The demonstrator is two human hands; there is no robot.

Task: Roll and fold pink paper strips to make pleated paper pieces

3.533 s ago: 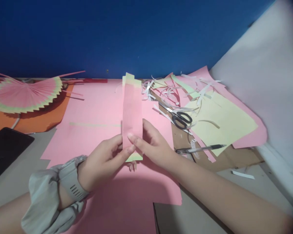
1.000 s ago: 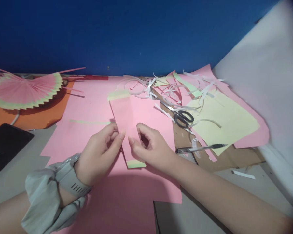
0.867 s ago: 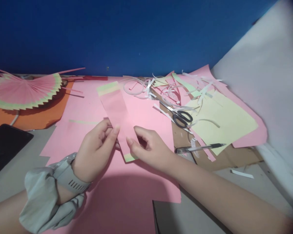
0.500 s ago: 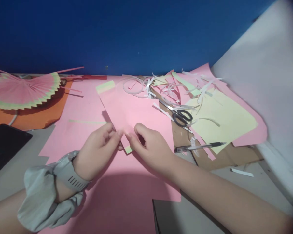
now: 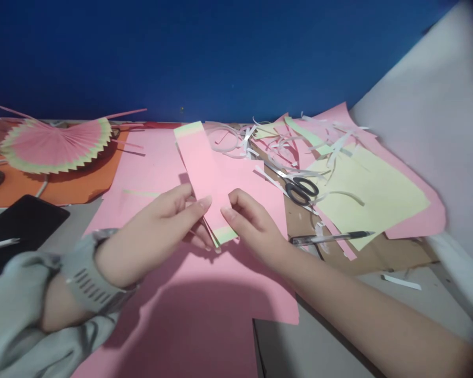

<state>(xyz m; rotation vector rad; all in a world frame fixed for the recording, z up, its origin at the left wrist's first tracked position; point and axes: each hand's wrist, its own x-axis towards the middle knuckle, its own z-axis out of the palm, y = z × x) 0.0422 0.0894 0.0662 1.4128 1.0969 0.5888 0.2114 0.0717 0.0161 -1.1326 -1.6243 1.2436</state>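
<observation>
A narrow folded strip of pink paper [image 5: 205, 168] with yellow-green bands at both ends is held up between my hands, tilted to the left at its far end. My left hand [image 5: 173, 218] grips its left edge, thumb on top and fingers underneath. On the right edge, near the close end, my right hand [image 5: 256, 226] pinches the paper with thumb and curled forefinger. Under both hands lie large pink sheets [image 5: 197, 310]. How many layers the folded strip has, I cannot tell.
To the left, a pleated pink paper fan [image 5: 59, 144] with a yellow-green edge rests over orange paper [image 5: 98, 184], near a black phone-like slab [image 5: 31, 220]. On the right are black-handled scissors [image 5: 299, 189], a pen [image 5: 331, 238], pale yellow paper [image 5: 374, 194] and several paper offcuts [image 5: 276, 147].
The folded paper has been lifted and shifted slightly right, showing its lower green band more fully. My hands have moved apart a little, the left now reaching under the strip. The camera view has shifted left.
</observation>
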